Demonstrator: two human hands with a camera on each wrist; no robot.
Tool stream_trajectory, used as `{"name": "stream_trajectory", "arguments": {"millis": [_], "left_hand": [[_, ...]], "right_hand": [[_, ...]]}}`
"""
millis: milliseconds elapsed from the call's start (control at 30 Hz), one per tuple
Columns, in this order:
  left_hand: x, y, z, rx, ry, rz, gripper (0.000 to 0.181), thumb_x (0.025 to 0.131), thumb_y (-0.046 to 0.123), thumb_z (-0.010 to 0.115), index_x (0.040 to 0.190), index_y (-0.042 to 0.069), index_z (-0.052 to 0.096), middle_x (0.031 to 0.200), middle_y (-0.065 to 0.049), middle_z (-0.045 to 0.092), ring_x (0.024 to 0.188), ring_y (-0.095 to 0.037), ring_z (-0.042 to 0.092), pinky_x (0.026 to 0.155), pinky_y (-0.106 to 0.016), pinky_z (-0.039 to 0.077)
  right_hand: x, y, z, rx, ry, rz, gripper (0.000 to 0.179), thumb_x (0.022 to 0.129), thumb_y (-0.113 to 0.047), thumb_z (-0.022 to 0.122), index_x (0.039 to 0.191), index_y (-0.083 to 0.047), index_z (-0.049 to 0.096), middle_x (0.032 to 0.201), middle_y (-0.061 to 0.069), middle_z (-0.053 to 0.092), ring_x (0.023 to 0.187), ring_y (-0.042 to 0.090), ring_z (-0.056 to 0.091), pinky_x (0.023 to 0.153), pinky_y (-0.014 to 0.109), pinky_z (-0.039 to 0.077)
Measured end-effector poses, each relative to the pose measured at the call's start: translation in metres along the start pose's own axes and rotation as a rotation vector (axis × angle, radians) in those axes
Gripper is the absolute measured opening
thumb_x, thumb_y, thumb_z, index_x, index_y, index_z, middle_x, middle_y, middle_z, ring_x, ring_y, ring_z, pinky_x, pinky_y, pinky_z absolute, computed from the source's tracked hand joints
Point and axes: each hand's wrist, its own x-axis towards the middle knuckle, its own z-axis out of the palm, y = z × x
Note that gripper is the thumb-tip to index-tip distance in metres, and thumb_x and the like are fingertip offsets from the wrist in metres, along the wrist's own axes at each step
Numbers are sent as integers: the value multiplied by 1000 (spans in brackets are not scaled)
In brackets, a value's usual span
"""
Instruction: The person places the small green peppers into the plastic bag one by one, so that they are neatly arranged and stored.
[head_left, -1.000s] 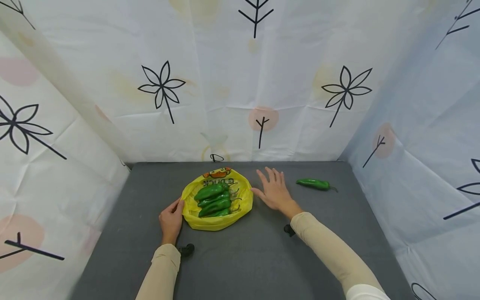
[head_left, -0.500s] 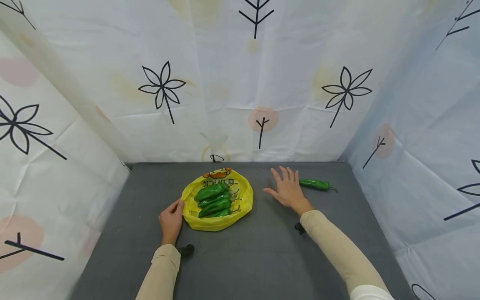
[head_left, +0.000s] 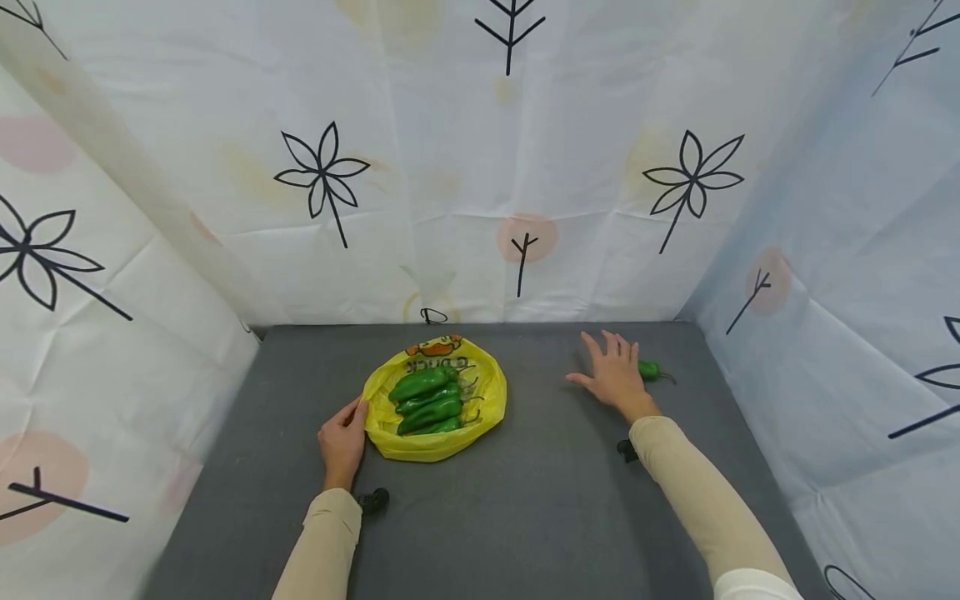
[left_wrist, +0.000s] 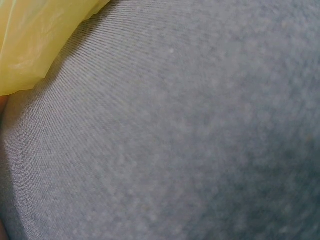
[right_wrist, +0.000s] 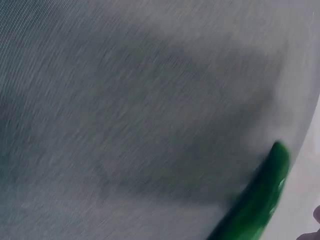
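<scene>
A yellow plastic bag (head_left: 420,450) with a printed duck lies opened out on the grey table, and several green peppers (head_left: 427,408) are stacked inside it with their stems to the right. My left hand (head_left: 342,446) pinches the bag's left edge between thumb and fingers; in the left wrist view only a corner of the bag (left_wrist: 30,50) shows. Over the lone green pepper (head_left: 651,371) at the back right, my right hand (head_left: 613,375) hovers with spread fingers and hides most of it. The right wrist view shows that pepper (right_wrist: 257,200) lying on the cloth, apart from the fingertips.
White patterned curtains (head_left: 480,167) rise behind the grey table (head_left: 487,525) and along both its sides. A small dark camera (head_left: 372,501) sits at the left wrist, another dark camera (head_left: 627,451) at the right.
My right hand has moved right, from beside the bag to over the lone pepper. The left hand, the bag and the peppers in it have stayed in place.
</scene>
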Motion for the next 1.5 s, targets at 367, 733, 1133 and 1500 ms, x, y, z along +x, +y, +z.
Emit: {"name": "stream_trajectory", "arguments": {"millis": [367,733,1133,1500], "left_hand": [[-1,0,-1,-12,15,13,51,97,54,64,130,16,73,127,-15,73,120,-34,67,103,-51,52],[0,-1,-1,5,7,4,51,97,55,63,130,17,73,128,-14,73,121,-34,66,105,-52,50],[0,-1,-1,-5,12,-8,51,97,54,63,131,17,72,129,-15,72,122,-35,66,106,-53,50],[-1,0,-1,-9,18,0,48,98,51,65,129,16,73,126,-15,73,120,-35,67,104,-53,51]], "right_hand": [[-13,37,-1,55,13,69,93,90,-50,75,161,-11,28,158,35,23,146,58,20,117,78,11],[-18,59,-3,153,-70,136,91,92,-38,76,161,-7,25,158,38,18,144,62,16,117,75,16],[-18,64,-1,242,-167,214,90,96,-33,73,163,-9,19,157,38,17,143,60,15,104,75,35],[-14,65,4,133,-114,148,50,104,-25,61,147,-3,50,141,32,50,123,50,43,102,62,36]]}}
